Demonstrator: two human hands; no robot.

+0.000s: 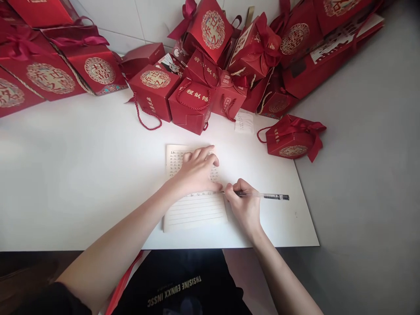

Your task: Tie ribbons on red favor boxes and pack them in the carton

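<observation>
White bench (65, 175), smooth top, straight front edge. Lined notepad (195, 214) on it, near the front edge, handwriting on its upper part, bare lines lower down. Back left: row of red boxes (100, 72), round patterned prints, ribbons. Back middle, I see a pile of red cartons (154, 98), rope handles, lowest ones on the bench. Small white packet (243, 123) just beside the pile. Red gift box (290, 139), bow on it, near the right edge.
</observation>
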